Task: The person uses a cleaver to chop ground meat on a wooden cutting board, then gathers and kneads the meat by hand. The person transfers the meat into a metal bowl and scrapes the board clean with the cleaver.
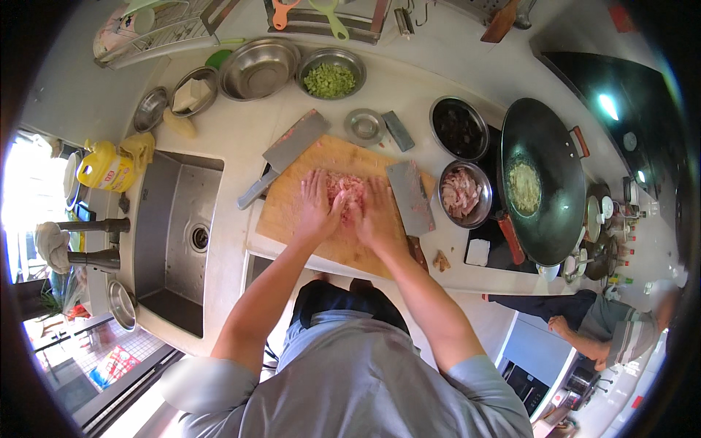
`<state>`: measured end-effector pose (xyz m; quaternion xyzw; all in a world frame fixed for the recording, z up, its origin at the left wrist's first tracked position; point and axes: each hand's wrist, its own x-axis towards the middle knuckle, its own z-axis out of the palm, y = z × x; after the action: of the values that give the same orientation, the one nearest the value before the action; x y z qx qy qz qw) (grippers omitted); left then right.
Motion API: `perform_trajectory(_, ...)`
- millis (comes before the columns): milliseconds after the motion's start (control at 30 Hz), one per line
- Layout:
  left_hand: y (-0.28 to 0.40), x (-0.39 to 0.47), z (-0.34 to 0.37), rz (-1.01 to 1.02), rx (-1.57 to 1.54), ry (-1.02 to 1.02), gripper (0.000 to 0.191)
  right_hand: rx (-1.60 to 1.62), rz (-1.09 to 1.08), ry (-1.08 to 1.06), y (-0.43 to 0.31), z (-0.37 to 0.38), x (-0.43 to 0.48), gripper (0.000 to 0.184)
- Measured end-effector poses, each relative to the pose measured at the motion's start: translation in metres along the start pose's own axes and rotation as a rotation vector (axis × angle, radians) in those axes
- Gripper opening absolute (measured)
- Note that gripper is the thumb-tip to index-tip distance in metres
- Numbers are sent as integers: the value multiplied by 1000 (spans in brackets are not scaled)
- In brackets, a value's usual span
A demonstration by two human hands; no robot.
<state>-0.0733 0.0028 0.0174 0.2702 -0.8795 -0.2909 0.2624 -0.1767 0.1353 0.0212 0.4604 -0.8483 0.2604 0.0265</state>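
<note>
On a wooden cutting board [282, 211] lies a mound of pink minced meat [346, 191]. My left hand [317, 205] presses against its left side, and my right hand [377, 211] cups the right side. Both thumbs rest on the meat, with the fingers stretched along its edges. A cleaver [298, 141] with a grey handle lies across the board's upper left corner. Just right of my right hand, a second cleaver [409, 197] lies at the board's edge, its blade smeared with meat; its wooden handle is partly behind my forearm.
A steel bowl of sliced meat [461, 194] stands beside a wok [547, 219] holding something pale. Behind the board are a whetstone [398, 131], a small steel dish [365, 127] and a bowl of chopped greens [330, 80]. A sink [186, 241] is at left. Another person [594, 323] is at right.
</note>
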Motion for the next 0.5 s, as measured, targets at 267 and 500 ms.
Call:
perform_trajectory(267, 44, 55, -20, -700, -1396, 92, 30, 1801, 746, 7, -38, -3, 58, 37)
perform_trajectory(500, 142, 69, -136, 337, -671, 377, 19, 869, -259, 362, -118, -167, 86, 40)
